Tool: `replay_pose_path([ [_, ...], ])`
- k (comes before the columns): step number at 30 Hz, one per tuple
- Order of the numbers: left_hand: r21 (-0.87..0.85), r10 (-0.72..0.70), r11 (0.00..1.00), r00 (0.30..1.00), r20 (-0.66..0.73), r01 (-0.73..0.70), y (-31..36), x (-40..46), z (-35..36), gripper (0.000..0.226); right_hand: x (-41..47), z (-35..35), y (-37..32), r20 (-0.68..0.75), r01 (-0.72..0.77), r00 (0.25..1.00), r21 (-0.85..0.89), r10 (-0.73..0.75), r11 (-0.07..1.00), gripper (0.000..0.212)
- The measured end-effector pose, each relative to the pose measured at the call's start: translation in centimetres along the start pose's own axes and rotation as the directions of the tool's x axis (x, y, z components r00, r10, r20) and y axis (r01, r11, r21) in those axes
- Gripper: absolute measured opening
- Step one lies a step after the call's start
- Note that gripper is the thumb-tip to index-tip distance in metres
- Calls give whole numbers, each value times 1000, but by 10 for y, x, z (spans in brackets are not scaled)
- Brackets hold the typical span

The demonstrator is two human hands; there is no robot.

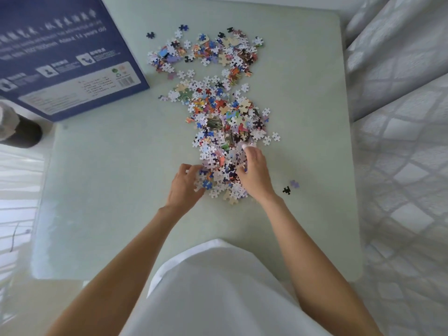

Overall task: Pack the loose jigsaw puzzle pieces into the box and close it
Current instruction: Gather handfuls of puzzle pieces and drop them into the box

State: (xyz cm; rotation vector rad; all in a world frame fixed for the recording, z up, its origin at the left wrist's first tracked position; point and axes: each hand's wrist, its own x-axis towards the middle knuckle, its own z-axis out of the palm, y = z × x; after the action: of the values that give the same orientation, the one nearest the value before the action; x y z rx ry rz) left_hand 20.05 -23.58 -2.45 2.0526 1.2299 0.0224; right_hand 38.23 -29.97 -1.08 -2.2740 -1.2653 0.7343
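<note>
Pieces (pixel 218 112) strewn in a long loose drift down the middle of the table (pixel 109 190), thinner at the far end, thickest at the near end between the two hands; a black stray (pixel 286 190) and a pale one (pixel 294 183) lying apart to the right. Box (pixel 60 52) at the far left corner, blue, printed face up, well apart from the heap; whether open or closed, impossible to tell.

Step in hand, by the look of it: scooping up the near clump. Best done by drawing both palms inward under the pile, lifting only what stays cupped, and bringing the box closer before carrying, so nothing spills on the way. Strays better swept in last.

Left hand (pixel 185 184) at the pile's left edge, fingers curled into the pieces. Right hand (pixel 253 172) at the right edge, palm turned inward, fingers bent down over the heap, tips buried. Both forearms reaching forward, wrists angled toward each other. White garment (pixel 218 287) below.
</note>
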Motion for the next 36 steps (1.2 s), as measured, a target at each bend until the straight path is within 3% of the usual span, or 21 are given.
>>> replay_pose_path([
  [3, -29, 41, 999, 999, -20, -42, 1, 8, 0, 50, -23, -17, 16, -24, -17, 1000, -175, 13, 984, 63],
  [6, -61, 22, 998, 1000, 1, -22, 10, 15, 4, 53, -46, -19, 25, 111, -215, 960, -292, 256, 932, 89],
  [8, -63, -2, 998, 999, 46, 5, 15, 16, 7, 62, -49, -9, 22, 141, -245, 945, -287, 294, 926, 93],
  [13, 52, 28, 998, 994, 106, -34, 19, 14, 11, 91, -26, 11, -2, 93, -143, 982, -206, 165, 968, 88],
  [18, 168, 37, 985, 998, 55, -45, 25, 23, 13, 96, -7, 9, -11, 124, -91, 984, -243, 124, 966, 89],
  [22, 116, 9, 993, 998, 66, -17, 26, 28, 11, 88, 0, 5, -7, 84, -55, 993, -338, 88, 940, 82],
  [31, -18, -25, 1000, 999, 21, 25, 28, 30, 10, 62, -5, 9, -11, 116, 38, 993, -204, -14, 978, 65],
  [36, 28, -44, 999, 999, -14, 45, 22, 32, 10, 51, -2, 6, -10, 96, 107, 991, -209, -88, 972, 53],
])
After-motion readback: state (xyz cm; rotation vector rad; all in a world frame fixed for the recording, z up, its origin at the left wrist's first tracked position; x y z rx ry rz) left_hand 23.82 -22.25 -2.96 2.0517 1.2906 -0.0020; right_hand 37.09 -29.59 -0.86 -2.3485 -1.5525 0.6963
